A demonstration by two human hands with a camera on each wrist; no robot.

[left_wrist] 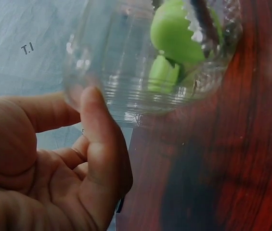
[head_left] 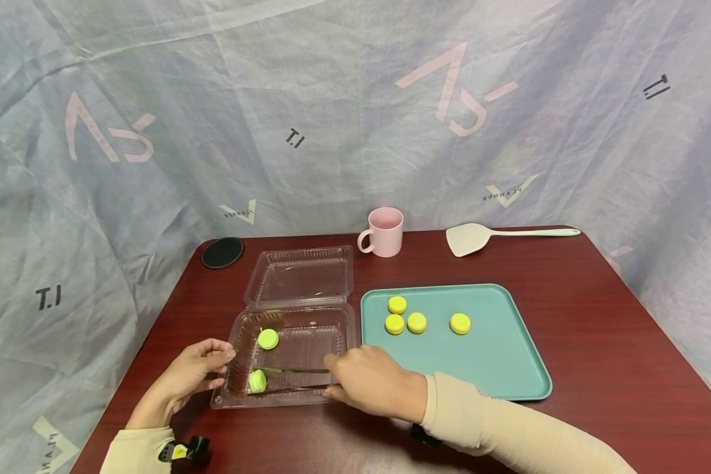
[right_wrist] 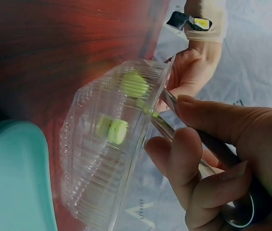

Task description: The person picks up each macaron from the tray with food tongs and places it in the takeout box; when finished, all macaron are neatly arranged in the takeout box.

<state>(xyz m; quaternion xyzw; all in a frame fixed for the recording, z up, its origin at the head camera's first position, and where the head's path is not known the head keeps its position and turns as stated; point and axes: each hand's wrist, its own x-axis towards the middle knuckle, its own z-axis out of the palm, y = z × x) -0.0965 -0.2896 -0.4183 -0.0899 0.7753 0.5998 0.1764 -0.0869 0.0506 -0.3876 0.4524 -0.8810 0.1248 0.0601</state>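
Note:
A clear plastic clamshell box [head_left: 308,316] lies with its lid folded back. My left hand [head_left: 192,372] pinches its left rim between thumb and fingers, as the left wrist view shows closely. My right hand [head_left: 379,382] grips a pair of metal tongs [right_wrist: 213,142], which reach leftward over the box. Their serrated tips [left_wrist: 200,29] are around a yellow-green macaron [head_left: 257,380] at the front left of the box, tilted on its edge. A second macaron [head_left: 268,339] lies flat behind it in the box.
Right of the box, a teal tray [head_left: 480,368] carries several yellow macarons [head_left: 417,322]. Along the back stand a pink mug [head_left: 386,234], a white spatula [head_left: 469,238] and a black round coaster [head_left: 222,253]. A grey printed cloth [head_left: 332,118] hangs behind the table.

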